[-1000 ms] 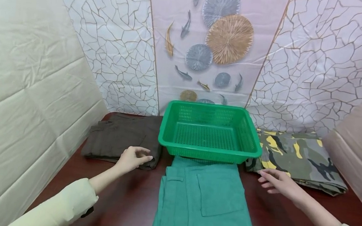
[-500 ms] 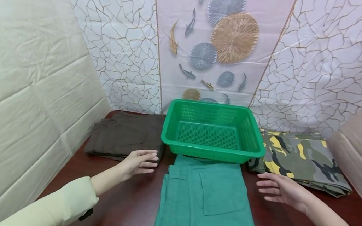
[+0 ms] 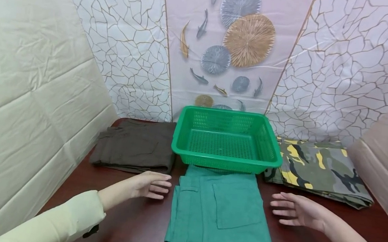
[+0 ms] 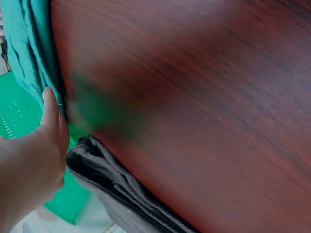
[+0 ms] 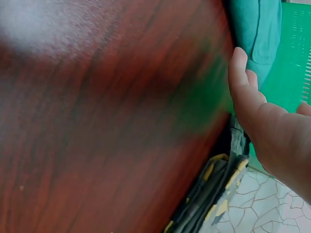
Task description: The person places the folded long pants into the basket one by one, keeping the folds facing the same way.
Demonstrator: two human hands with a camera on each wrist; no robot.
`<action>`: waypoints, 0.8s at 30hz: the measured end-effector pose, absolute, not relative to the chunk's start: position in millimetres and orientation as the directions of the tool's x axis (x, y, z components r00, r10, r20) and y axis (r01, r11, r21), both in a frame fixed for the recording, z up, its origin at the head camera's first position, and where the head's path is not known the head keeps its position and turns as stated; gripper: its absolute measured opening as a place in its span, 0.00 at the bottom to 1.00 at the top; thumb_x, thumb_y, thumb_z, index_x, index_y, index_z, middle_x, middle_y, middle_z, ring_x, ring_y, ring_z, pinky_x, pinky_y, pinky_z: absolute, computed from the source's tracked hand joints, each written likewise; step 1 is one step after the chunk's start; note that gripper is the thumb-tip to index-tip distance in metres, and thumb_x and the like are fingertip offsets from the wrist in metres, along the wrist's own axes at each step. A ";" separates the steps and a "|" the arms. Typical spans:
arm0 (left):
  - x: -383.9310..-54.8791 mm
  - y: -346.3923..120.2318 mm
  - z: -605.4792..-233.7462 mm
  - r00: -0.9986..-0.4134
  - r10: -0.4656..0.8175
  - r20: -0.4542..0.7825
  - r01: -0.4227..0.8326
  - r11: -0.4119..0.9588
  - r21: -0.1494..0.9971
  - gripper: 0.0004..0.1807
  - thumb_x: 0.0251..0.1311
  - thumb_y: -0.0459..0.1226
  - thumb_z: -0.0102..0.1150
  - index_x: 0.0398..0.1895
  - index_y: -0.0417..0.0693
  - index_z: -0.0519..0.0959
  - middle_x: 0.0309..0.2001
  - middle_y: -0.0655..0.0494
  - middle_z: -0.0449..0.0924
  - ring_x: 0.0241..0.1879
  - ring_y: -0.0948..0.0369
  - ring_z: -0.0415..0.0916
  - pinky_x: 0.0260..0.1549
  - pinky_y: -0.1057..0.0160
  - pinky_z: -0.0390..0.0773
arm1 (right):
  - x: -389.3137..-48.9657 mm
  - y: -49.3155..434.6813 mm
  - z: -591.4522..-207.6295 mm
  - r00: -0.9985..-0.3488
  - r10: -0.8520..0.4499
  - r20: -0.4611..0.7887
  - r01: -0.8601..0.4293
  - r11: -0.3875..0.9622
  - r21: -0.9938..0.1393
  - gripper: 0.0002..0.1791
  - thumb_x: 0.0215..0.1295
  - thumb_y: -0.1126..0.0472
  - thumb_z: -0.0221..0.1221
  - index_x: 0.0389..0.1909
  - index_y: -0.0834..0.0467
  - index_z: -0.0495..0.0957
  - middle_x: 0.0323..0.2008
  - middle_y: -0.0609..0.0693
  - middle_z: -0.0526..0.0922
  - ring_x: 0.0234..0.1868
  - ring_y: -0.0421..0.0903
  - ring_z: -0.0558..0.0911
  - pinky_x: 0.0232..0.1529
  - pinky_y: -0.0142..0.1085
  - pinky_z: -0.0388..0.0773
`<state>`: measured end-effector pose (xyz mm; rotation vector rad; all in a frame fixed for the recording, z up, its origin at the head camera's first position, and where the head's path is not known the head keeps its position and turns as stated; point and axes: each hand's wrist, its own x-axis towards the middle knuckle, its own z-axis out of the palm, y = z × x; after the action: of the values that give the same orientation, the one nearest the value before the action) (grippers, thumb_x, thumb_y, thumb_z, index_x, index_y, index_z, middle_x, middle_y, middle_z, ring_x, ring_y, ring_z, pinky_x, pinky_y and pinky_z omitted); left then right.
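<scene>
Folded teal-green trousers (image 3: 221,210) lie on the dark red table between my two hands, with a pocket and a belt loop facing up. To their left, my left hand (image 3: 148,185) hovers apart from the cloth, fingers extended and holding nothing. My right hand (image 3: 301,211) is to their right, its fingers likewise loosely straight with nothing in them. Behind the trousers stands a green plastic basket (image 3: 224,164) with nothing inside; its front covers their far edge. In the left wrist view my left hand (image 4: 41,155) appears in front of the basket (image 4: 14,114).
A folded dark brown garment (image 3: 134,144) lies at the back left, near the left hand. At the back right is a folded camouflage garment (image 3: 327,169) in grey-green, black and yellow. Cloth-covered walls (image 3: 134,55) enclose the table on the back and both sides.
Both hands have drawn back slightly toward me. Their fingers, more bent one second ago, have straightened. The trousers, basket and other garments stay in place.
</scene>
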<state>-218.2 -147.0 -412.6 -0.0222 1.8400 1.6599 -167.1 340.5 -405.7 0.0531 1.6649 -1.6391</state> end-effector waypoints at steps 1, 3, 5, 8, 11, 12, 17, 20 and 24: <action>-217.8 -147.1 -414.1 -0.778 0.411 -0.475 -0.425 0.212 0.880 0.28 0.67 0.42 0.50 0.67 0.36 0.64 0.60 0.37 0.72 0.55 0.48 0.76 0.50 0.53 0.79 | -166.6 340.0 -406.8 -0.688 -0.480 -0.545 0.540 0.163 -0.826 0.28 0.75 0.44 0.39 0.65 0.59 0.66 0.51 0.43 0.79 0.51 0.42 0.80 0.57 0.47 0.74; -216.2 -146.7 -416.7 -0.763 0.418 -0.493 -0.438 0.228 0.870 0.29 0.67 0.41 0.51 0.66 0.35 0.63 0.59 0.38 0.72 0.53 0.50 0.78 0.50 0.52 0.79 | -165.7 338.7 -409.1 -0.681 -0.471 -0.561 0.559 0.160 -0.814 0.29 0.75 0.45 0.39 0.65 0.60 0.65 0.50 0.44 0.79 0.51 0.42 0.80 0.57 0.47 0.74; -214.2 -146.2 -419.4 -0.751 0.416 -0.513 -0.458 0.232 0.858 0.29 0.66 0.41 0.51 0.67 0.34 0.62 0.58 0.38 0.74 0.51 0.51 0.78 0.50 0.51 0.79 | -164.4 337.9 -411.2 -0.677 -0.456 -0.578 0.576 0.161 -0.801 0.30 0.75 0.45 0.39 0.65 0.62 0.64 0.49 0.44 0.80 0.50 0.42 0.80 0.57 0.47 0.74; -212.2 -144.9 -423.7 -0.743 0.397 -0.538 -0.494 0.217 0.842 0.29 0.67 0.41 0.51 0.66 0.33 0.62 0.54 0.40 0.78 0.50 0.52 0.79 0.50 0.51 0.79 | -162.7 337.7 -413.5 -0.673 -0.425 -0.605 0.603 0.158 -0.782 0.31 0.75 0.46 0.38 0.66 0.65 0.62 0.48 0.45 0.80 0.49 0.43 0.81 0.57 0.46 0.75; -211.8 -143.4 -427.5 -0.733 0.390 -0.557 -0.526 0.193 0.828 0.29 0.67 0.42 0.50 0.64 0.31 0.63 0.49 0.44 0.81 0.48 0.52 0.80 0.50 0.50 0.79 | -161.2 338.0 -414.9 -0.664 -0.418 -0.620 0.624 0.147 -0.768 0.31 0.76 0.47 0.36 0.66 0.67 0.61 0.47 0.46 0.81 0.49 0.44 0.81 0.57 0.44 0.75; -212.0 -142.9 -428.7 -0.727 0.391 -0.564 -0.539 0.182 0.822 0.29 0.67 0.43 0.50 0.64 0.31 0.64 0.48 0.45 0.81 0.48 0.53 0.80 0.51 0.50 0.78 | -160.7 337.9 -415.6 -0.661 -0.420 -0.621 0.629 0.141 -0.765 0.31 0.76 0.47 0.36 0.65 0.67 0.62 0.46 0.47 0.82 0.49 0.45 0.82 0.56 0.44 0.75; -210.0 -141.8 -436.1 -0.694 0.435 -0.574 -0.577 0.141 0.804 0.32 0.69 0.46 0.47 0.65 0.30 0.62 0.54 0.40 0.77 0.53 0.50 0.78 0.54 0.50 0.76 | -159.5 333.5 -419.2 -0.641 -0.466 -0.610 0.635 0.124 -0.762 0.28 0.76 0.48 0.36 0.60 0.66 0.69 0.46 0.48 0.83 0.49 0.44 0.82 0.56 0.42 0.76; -208.2 -139.9 -439.3 -0.683 0.455 -0.571 -0.580 0.139 0.803 0.32 0.70 0.47 0.45 0.67 0.30 0.60 0.60 0.35 0.71 0.57 0.47 0.74 0.55 0.49 0.75 | -159.8 330.2 -421.8 -0.637 -0.477 -0.605 0.639 0.112 -0.761 0.28 0.76 0.48 0.36 0.58 0.64 0.71 0.46 0.49 0.83 0.48 0.43 0.82 0.56 0.42 0.76; -208.8 -134.6 -440.2 -0.677 0.458 -0.577 -0.583 0.146 0.799 0.33 0.69 0.48 0.45 0.67 0.31 0.60 0.64 0.32 0.65 0.59 0.44 0.72 0.54 0.49 0.75 | -159.5 326.9 -424.3 -0.646 -0.464 -0.606 0.638 0.107 -0.763 0.28 0.76 0.49 0.36 0.59 0.67 0.69 0.44 0.50 0.83 0.48 0.43 0.82 0.56 0.43 0.76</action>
<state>-208.8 -134.6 -440.2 -0.1231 1.6278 1.6493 -159.5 326.9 -424.3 0.1767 1.5520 -1.6694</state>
